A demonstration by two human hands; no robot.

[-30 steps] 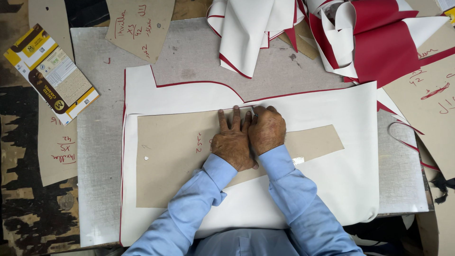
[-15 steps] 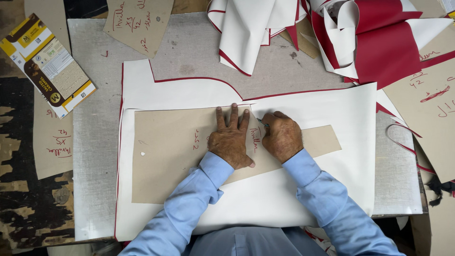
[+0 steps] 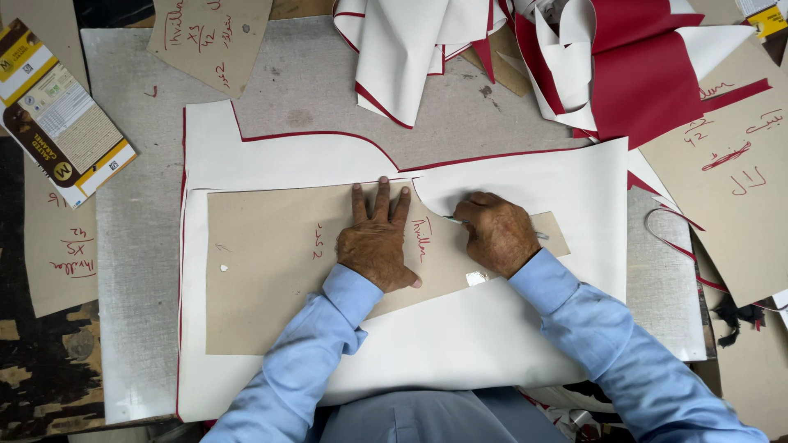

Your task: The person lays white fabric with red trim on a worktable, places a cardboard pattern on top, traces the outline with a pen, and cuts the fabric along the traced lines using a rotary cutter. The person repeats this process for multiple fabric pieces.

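Note:
A brown cardboard pattern (image 3: 271, 271) lies on a white sheet with a red edge (image 3: 525, 189) on the grey table. My left hand (image 3: 377, 242) presses flat on the pattern, fingers spread and pointing away from me. My right hand (image 3: 497, 232) is closed around a thin pen-like tool (image 3: 454, 219), whose tip touches the pattern's curved upper edge where it meets the white sheet.
Crumpled white and red material (image 3: 624, 74) is piled at the back. More brown patterns with red writing lie at the right (image 3: 730, 172), back left (image 3: 209, 37) and left (image 3: 61, 254). A flattened yellow and brown carton (image 3: 57, 115) lies at the left.
My right hand has slid right, off my left hand, to the pattern's curved edge with the tool. My left hand has stayed flat on the pattern.

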